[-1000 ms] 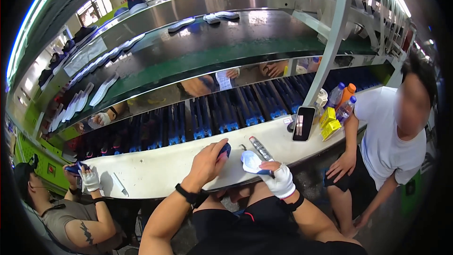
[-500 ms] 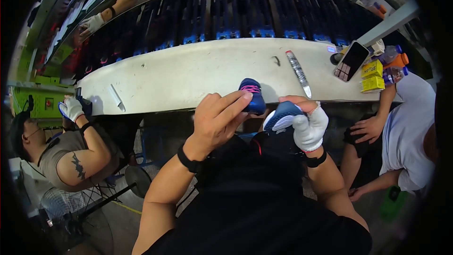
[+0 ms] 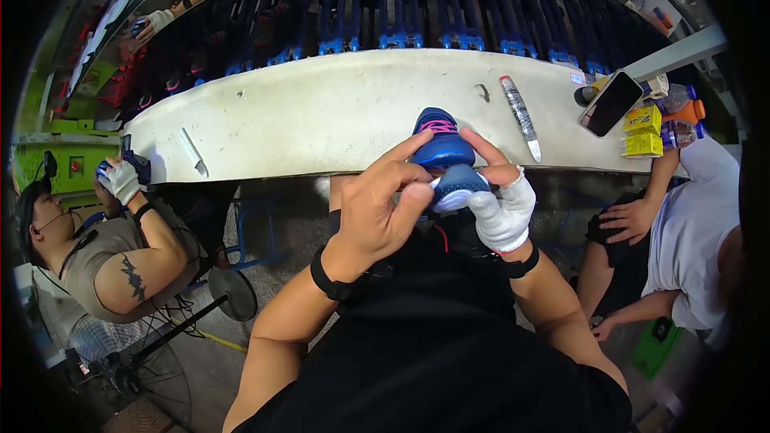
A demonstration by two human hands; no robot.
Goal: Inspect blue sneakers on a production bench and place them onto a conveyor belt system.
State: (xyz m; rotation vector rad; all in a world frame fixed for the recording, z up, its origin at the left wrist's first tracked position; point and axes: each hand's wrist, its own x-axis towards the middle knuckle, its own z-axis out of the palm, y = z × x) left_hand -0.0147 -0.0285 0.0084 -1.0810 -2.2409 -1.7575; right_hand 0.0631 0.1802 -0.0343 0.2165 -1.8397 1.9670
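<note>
A small dark blue shoe upper (image 3: 443,148) with pink laces points away from me over the table's near edge. Against its near end sits a shoe sole (image 3: 459,188), blue with a white inner side. My bare left hand (image 3: 375,212) is closed on the upper's left side, its thumb close to the sole. Wearing a white glove with some fingertips bare, my right hand (image 3: 505,207) pinches the sole. One of its bare fingers rests along the upper's right side. The hands hide part of where the two pieces meet.
On the white table (image 3: 321,124) lie a tape-wrapped knife (image 3: 520,116), a white-handled blade (image 3: 192,152) and a dark scrap. A phone (image 3: 611,103), yellow boxes (image 3: 642,130) and bottles crowd the right end. A blue-ended rack conveyor runs behind. People sit on both sides.
The sole has come left against the near end of the upper. My right hand moved left with it, and both hands now touch around the joined pieces. The view has shifted slightly.
</note>
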